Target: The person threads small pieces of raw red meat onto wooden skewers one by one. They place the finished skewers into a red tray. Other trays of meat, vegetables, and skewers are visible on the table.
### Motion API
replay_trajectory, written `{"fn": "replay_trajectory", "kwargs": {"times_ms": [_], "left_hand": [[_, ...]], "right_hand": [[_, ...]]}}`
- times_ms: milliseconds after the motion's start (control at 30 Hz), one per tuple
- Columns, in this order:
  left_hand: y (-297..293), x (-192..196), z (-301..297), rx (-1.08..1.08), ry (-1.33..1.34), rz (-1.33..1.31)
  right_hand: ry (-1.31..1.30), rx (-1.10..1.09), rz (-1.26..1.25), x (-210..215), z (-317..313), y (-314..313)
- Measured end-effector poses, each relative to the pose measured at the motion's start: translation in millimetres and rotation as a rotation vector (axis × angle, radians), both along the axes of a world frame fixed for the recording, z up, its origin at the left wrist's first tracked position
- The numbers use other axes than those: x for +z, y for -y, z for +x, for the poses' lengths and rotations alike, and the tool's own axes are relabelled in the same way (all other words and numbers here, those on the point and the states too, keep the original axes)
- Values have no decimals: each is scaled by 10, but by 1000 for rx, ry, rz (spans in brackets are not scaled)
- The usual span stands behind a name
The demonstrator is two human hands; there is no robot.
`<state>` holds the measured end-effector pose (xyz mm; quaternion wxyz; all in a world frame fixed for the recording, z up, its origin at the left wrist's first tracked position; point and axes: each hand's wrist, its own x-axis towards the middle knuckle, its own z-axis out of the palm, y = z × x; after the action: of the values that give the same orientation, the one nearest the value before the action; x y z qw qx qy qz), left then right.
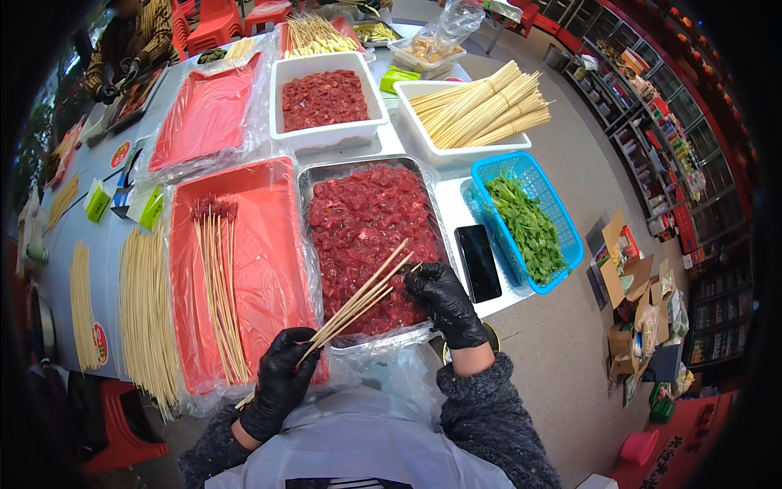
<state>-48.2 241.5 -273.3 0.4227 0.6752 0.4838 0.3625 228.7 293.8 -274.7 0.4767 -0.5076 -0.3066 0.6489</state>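
Observation:
My left hand, in a black glove, is closed round the lower ends of several bamboo skewers, which fan out over a metal tray of raw red meat chunks. My black-gloved right hand is at the tip of one skewer, above the tray's right side. Its fingers are pinched together, and what lies between them is hidden. Left of the meat, a red plastic-lined tray holds a bundle of skewers with meat on their far ends.
Loose skewers lie at the left. Behind stand a white tub of meat and a white tub of skewers. A phone and a blue basket of green herbs sit at right. Someone works far left.

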Motion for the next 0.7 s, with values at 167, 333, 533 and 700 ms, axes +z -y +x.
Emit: {"fn": "replay_trajectory", "kwargs": {"times_ms": [167, 333, 533, 700], "left_hand": [[12, -58, -18, 19, 111, -55], [-1, -35, -29, -62, 264, -174], [1, -16, -19, -52, 377, -343], [10, -89, -104, 22, 372, -330]], "right_hand": [[75, -30, 135, 21, -22, 9], [187, -65, 61, 41, 15, -9], [344, -71, 309, -310, 68, -104], [821, 171, 450, -364, 184, -69]]}}
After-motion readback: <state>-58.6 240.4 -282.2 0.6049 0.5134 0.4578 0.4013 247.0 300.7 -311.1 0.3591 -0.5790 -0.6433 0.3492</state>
